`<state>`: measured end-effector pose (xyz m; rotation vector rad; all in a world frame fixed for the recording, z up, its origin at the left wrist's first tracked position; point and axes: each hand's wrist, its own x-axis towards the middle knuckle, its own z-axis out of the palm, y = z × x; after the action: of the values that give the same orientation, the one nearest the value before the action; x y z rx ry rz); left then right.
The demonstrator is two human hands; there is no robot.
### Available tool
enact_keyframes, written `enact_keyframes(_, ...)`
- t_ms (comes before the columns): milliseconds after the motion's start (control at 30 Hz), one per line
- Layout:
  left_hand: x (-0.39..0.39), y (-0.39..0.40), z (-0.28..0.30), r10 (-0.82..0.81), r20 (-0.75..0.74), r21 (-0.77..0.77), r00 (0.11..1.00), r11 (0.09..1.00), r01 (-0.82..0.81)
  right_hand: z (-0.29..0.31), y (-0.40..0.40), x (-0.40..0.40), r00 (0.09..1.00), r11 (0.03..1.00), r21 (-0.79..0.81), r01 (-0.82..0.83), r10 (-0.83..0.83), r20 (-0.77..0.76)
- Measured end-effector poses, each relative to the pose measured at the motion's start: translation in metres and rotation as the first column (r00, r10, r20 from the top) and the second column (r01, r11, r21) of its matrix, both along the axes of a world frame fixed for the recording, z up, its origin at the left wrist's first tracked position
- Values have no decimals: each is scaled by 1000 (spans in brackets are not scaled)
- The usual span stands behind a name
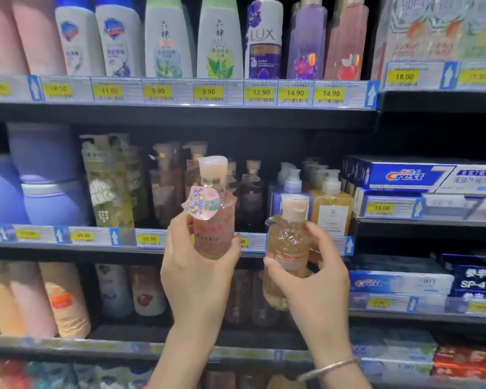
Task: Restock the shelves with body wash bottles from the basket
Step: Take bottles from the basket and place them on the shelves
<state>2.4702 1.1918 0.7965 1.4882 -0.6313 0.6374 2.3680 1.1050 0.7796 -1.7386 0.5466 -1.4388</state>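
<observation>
Both hands are raised before the middle shelf (253,242): left hand (197,279) fingers grasping a pink Kirstie body wash bottle (212,220) upright, right hand (317,287) fingers grasping a peach bottle (288,248).

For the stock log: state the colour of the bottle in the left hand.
Translucent pink bottle, pale pink cap; head view.
</observation>
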Motion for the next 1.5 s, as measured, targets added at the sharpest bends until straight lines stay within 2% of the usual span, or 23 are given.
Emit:
enact_keyframes(233, 22, -15, 2, 15, 25, -1, 1000, 1000, -15, 5, -12, 20, 1000, 999, -33, -5, 5, 2)
enact_keyframes(467, 50, -40, 14, -83, 26, -25, 996, 996, 84, 16, -13, 39, 997, 997, -62, 52, -48, 61)
enact_keyframes(767, 79, -60, 20, -87, -21, 144, 996, 986, 89, 11, -12, 58, 988, 989, -54, 136, -132, 81)
enact_keyframes(1067, 94, -77, 16, -116, -49, 339, 992, 932, 125, 8, -14, 65, 984, 985, -36, 166, -163, 78)
enact_keyframes(1233, 96, -78, 16, -60, -29, 489, 998, 870, 67, 5, -18, 65, 982, 984, -32, 177, -175, 65)
enact_keyframes(1500, 97, -73, 16, 8, -61, 590, 998, 807, 30, 3, -21, 62, 986, 988, -26, 155, -153, 62)
